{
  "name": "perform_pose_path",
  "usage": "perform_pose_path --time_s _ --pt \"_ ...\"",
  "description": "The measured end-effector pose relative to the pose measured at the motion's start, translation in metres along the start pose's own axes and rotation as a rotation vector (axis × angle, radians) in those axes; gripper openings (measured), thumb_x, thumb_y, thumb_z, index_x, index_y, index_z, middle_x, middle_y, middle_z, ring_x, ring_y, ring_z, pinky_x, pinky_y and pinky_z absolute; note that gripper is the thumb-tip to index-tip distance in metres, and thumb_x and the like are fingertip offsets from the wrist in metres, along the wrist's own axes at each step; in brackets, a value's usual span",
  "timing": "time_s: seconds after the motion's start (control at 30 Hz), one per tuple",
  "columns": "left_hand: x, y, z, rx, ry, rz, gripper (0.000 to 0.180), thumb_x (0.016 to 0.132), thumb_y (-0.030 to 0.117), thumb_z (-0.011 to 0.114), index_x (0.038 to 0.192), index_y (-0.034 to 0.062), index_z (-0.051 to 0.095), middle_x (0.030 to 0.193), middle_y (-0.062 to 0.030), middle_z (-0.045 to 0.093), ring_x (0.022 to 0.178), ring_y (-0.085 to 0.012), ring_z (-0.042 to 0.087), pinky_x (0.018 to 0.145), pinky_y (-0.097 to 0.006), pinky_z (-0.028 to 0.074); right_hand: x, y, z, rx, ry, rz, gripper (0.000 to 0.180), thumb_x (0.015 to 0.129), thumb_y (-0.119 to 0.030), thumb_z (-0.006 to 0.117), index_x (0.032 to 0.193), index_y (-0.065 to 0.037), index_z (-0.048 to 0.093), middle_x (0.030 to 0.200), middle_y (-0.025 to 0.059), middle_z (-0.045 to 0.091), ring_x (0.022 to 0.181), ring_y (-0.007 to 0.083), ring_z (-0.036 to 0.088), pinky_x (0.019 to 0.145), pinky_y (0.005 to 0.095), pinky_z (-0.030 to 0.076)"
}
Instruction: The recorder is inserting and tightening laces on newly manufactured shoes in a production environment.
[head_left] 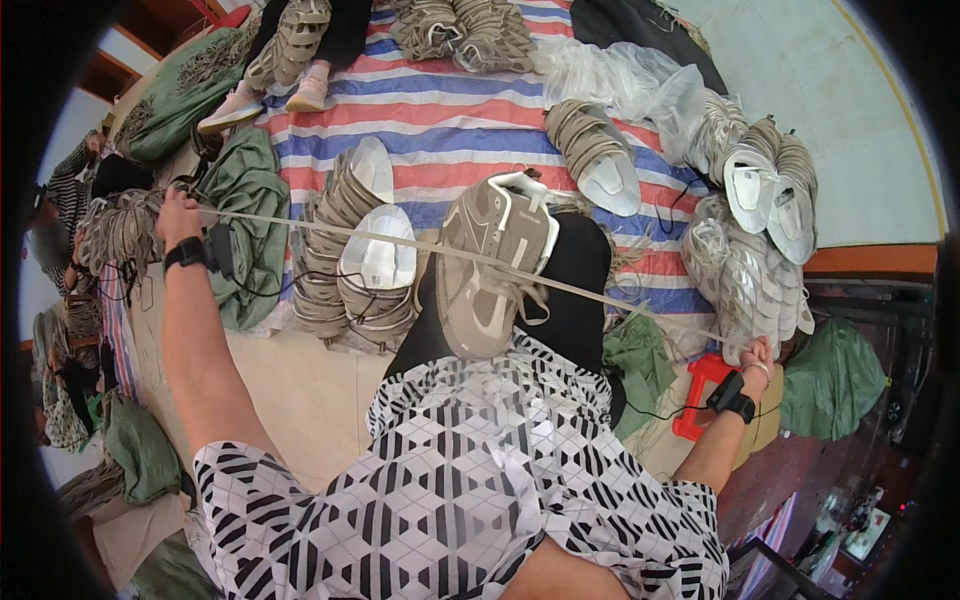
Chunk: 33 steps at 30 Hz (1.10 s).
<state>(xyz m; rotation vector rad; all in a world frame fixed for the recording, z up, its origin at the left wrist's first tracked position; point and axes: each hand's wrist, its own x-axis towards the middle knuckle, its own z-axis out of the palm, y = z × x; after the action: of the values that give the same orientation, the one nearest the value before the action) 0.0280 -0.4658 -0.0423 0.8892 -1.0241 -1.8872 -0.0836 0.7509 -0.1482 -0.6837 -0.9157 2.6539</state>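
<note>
A beige shoe (480, 270) rests on my lap, its collar pointing away from me. A long, flat, pale shoelace (600, 292) is pulled taut across it from side to side. My left hand (180, 218), raised at the far left, is closed on one end of the lace. At the right, lower down, my right hand (755, 362) is closed on the other end. A loop of lace hangs at the shoe's right side. Whether the taut lace runs through the eyelets or only over the shoe, I cannot tell.
Stacked beige shoe uppers (340, 250) with white insoles stand left of my knees; more stacks (595, 150) lie ahead and right on a striped sheet (450, 115). A red stool (700, 395) is below my right hand. Another person's feet (310, 90) are at upper left.
</note>
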Motion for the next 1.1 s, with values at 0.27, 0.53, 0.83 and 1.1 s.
perform_pose_path --time_s 0.27,0.53,0.83,1.1 --pt "-0.253 -0.090 0.180 0.750 -0.895 0.149 0.020 0.083 0.006 0.058 0.101 0.0042 0.067 0.089 0.0017 0.061 0.066 -0.0039 0.047 0.058 -0.021 0.038 -0.140 0.215 0.246 -0.848 -0.309 0.120 0.016 0.093 -0.021 0.057 0.098 -0.007 0.063 0.074 0.0042 0.066 0.037 0.0039 0.033 0.034 0.0204 0.023" --pt "-0.375 -0.139 0.197 1.040 -1.482 0.927 0.023 0.072 0.011 0.072 0.092 0.0074 0.061 0.088 -0.0074 0.056 0.078 -0.0262 0.055 0.068 -0.035 0.048 -0.279 0.295 0.352 -1.347 -1.081 0.343 0.019 0.094 -0.020 0.056 0.093 -0.002 0.061 0.077 0.0081 0.067 0.046 0.0150 0.056 0.046 0.0271 0.045" --pt "-0.366 -0.126 0.146 1.002 -0.960 0.428 0.050 0.069 0.001 0.060 0.119 0.0072 0.060 0.102 -0.0077 0.060 0.080 -0.0193 0.053 0.068 -0.028 0.044 -0.280 0.299 0.310 -1.271 -1.260 -0.235 0.014 0.094 -0.008 0.053 0.100 0.001 0.063 0.091 0.0074 0.063 0.056 0.0100 0.059 0.053 0.0227 0.047" --pt "-0.402 -0.135 0.191 1.143 -1.469 1.129 0.037 0.072 0.007 0.065 0.108 0.0120 0.063 0.096 -0.0040 0.059 0.082 -0.0246 0.056 0.067 -0.033 0.049 -0.296 0.317 0.304 -1.633 -1.628 -0.218 0.012 0.089 -0.018 0.057 0.091 -0.006 0.059 0.085 0.0118 0.059 0.079 0.0343 0.061 0.068 0.0402 0.050"
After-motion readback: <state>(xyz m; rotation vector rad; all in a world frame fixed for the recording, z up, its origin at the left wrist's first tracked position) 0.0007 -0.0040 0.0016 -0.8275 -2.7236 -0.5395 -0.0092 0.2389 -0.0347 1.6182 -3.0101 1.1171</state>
